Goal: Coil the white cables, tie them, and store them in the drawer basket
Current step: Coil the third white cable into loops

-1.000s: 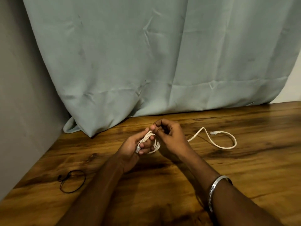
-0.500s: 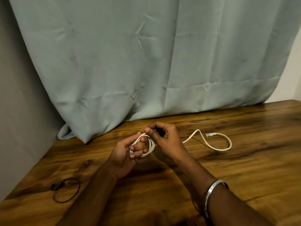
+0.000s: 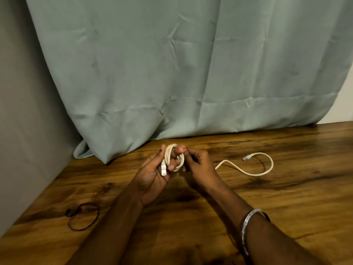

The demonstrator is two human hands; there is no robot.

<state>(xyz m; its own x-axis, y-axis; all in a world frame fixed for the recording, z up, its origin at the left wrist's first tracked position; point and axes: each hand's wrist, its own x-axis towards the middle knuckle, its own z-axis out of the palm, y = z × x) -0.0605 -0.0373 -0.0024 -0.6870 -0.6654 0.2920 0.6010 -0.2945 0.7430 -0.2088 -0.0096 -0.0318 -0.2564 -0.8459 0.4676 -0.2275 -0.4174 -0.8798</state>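
Coiling one white cable (image 3: 246, 171), two hands.

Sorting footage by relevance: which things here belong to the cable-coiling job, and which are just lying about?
Job: white cable, coiled round the left hand and fed by the right hand; black tie loop, probably.
Lying about: curtain, bracelet.

Dim, warm room light with soft shadows.

The wooden table (image 3: 286, 197) looks darkest near the bottom edge, and it shines a little at the far right by the curtain (image 3: 172, 73). Soft shadows lie under the left hand (image 3: 152, 175) and the right hand (image 3: 198, 167). The whole picture is a bit fuzzy. The table's back edge bends near the sides, as a wide lens makes it.
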